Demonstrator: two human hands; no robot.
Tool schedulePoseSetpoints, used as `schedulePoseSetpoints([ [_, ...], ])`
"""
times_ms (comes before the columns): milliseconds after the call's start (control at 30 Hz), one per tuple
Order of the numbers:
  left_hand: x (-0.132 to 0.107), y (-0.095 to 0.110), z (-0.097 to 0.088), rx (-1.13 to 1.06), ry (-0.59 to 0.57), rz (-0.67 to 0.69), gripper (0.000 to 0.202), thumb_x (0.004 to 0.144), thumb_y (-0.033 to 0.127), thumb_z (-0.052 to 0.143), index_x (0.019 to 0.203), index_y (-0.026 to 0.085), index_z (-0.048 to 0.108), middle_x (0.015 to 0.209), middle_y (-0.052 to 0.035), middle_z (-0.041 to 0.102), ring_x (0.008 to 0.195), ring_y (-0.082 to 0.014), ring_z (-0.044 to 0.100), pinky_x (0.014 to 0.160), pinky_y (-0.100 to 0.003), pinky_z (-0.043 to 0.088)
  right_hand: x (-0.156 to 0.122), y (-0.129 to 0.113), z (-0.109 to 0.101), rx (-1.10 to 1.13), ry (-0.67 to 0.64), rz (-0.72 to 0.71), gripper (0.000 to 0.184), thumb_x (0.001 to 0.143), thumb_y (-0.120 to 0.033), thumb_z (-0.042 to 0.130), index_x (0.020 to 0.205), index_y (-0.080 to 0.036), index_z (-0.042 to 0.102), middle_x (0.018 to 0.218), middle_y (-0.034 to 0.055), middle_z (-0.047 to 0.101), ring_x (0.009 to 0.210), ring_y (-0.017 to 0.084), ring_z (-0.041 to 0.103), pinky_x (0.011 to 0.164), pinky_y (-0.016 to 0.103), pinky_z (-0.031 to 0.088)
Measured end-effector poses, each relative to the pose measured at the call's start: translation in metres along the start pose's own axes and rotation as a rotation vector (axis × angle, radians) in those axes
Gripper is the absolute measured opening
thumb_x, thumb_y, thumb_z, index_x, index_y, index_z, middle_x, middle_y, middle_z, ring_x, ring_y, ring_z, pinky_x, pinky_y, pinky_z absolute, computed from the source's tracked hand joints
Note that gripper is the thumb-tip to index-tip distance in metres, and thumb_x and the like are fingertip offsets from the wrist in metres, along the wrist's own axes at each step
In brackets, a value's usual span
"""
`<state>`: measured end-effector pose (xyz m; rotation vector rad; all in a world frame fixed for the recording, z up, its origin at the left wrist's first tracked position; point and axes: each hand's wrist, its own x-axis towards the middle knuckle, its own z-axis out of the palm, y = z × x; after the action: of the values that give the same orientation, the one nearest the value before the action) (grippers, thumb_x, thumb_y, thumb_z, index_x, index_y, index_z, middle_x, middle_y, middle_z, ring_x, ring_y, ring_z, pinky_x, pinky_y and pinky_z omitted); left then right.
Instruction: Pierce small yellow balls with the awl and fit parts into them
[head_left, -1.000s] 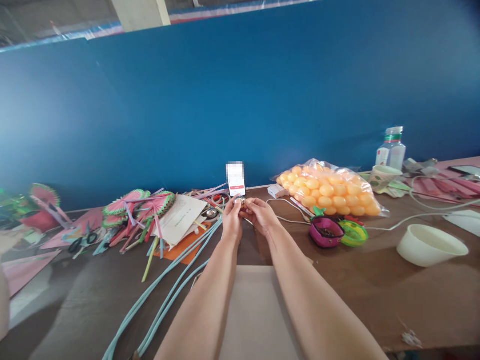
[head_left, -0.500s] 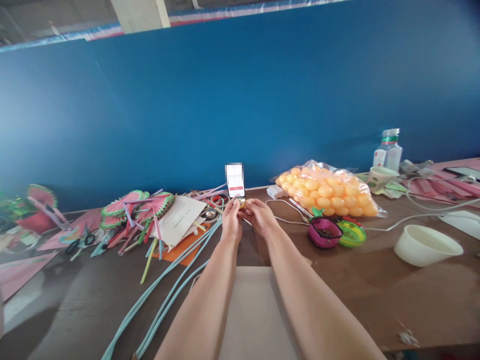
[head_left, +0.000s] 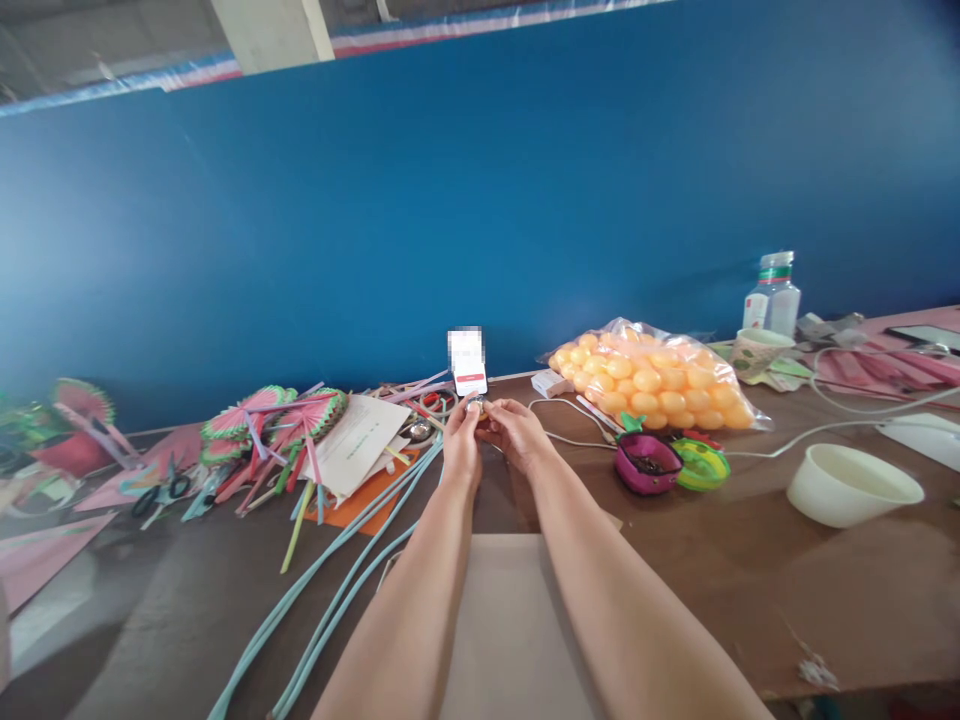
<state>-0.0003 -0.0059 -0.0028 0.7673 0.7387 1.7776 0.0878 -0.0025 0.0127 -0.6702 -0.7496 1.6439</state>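
Both arms reach forward over the brown table. My left hand [head_left: 461,440] pinches a small shiny round metal piece [head_left: 475,404] between thumb and fingers. From the other side, the fingers of my right hand [head_left: 517,432] are closed at the edge of the same piece. Its exact kind is too small to make out, and my fingers cover part of it. Just behind the hands, a phone [head_left: 469,370] with a lit screen leans against the blue wall.
Left lie pink-and-green paper fans [head_left: 251,415], scissors [head_left: 161,488], a white paper [head_left: 364,440] and long pale-blue cords [head_left: 337,540]. Right are a bag of orange balls [head_left: 652,380], a purple container [head_left: 646,465], a green dish [head_left: 703,466], a white bowl [head_left: 851,500] and a bottle [head_left: 772,295].
The view has shifted slightly. Both hands stay together at the metal piece, its shiny face turned a little and the right fingers slightly closer to it.
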Motion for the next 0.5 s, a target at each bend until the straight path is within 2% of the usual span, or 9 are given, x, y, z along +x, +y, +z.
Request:
schedulePoseSetpoints([
  [133, -0.002, 0.002, 0.002, -0.022, -0.020, -0.022, 0.034, 0.068, 0.035, 0.075, 0.096, 0.016, 0.068, 0.088, -0.0056, 0.069, 0.078, -0.0167, 0.064, 0.074, -0.029, 0.046, 0.002, 0.001, 0.001, -0.065, 0.034, -0.019, 0.037, 0.059, -0.040, 0.084, 0.069, -0.020, 0.054, 0.051, -0.0058, 0.048, 0.050, 0.008, 0.046, 0.052, 0.024, 0.051],
  [233, -0.001, 0.004, 0.003, -0.059, -0.042, -0.070, 0.032, 0.071, 0.035, 0.073, 0.096, 0.016, 0.066, 0.084, -0.0050, 0.067, 0.073, -0.0151, 0.062, 0.072, -0.028, 0.047, 0.002, -0.002, -0.001, -0.188, 0.110, -0.075, 0.034, 0.068, -0.049, 0.075, 0.072, -0.021, 0.054, 0.057, -0.0033, 0.052, 0.052, 0.010, 0.047, 0.055, 0.026, 0.051],
  [300, 0.001, 0.005, 0.001, -0.096, 0.030, -0.123, 0.027, 0.073, 0.032, 0.071, 0.094, 0.017, 0.064, 0.082, -0.0041, 0.065, 0.071, -0.0135, 0.061, 0.072, -0.028, 0.047, 0.001, -0.006, -0.003, -0.458, 0.236, -0.119, 0.030, 0.074, -0.050, 0.068, 0.077, -0.022, 0.056, 0.067, 0.0005, 0.059, 0.061, 0.013, 0.054, 0.062, 0.030, 0.051],
  [367, 0.003, 0.006, -0.002, -0.139, 0.135, -0.170, 0.022, 0.075, 0.027, 0.069, 0.093, 0.018, 0.062, 0.081, -0.0036, 0.064, 0.070, -0.0126, 0.061, 0.073, -0.027, 0.047, -0.001, -0.009, -0.006, -0.873, 0.351, -0.122, 0.026, 0.075, -0.045, 0.066, 0.084, -0.022, 0.059, 0.083, 0.0056, 0.066, 0.078, 0.019, 0.061, 0.072, 0.034, 0.050],
  [433, 0.005, 0.008, -0.004, -0.175, 0.199, -0.201, 0.020, 0.076, 0.025, 0.067, 0.094, 0.019, 0.060, 0.082, -0.0040, 0.064, 0.071, -0.0127, 0.061, 0.073, -0.027, 0.048, -0.004, -0.009, -0.008, -1.264, 0.352, -0.048, 0.026, 0.074, -0.039, 0.067, 0.091, -0.021, 0.062, 0.100, 0.0112, 0.067, 0.095, 0.026, 0.062, 0.080, 0.039, 0.048],
  [500, 0.006, 0.009, -0.006, -0.200, 0.223, -0.216, 0.018, 0.078, 0.024, 0.065, 0.094, 0.019, 0.059, 0.084, -0.0050, 0.064, 0.072, -0.0128, 0.062, 0.071, -0.026, 0.048, -0.006, -0.006, -0.009, -1.513, 0.290, 0.057, 0.029, 0.073, -0.033, 0.068, 0.098, -0.019, 0.064, 0.110, 0.0158, 0.065, 0.105, 0.032, 0.060, 0.084, 0.043, 0.046],
])
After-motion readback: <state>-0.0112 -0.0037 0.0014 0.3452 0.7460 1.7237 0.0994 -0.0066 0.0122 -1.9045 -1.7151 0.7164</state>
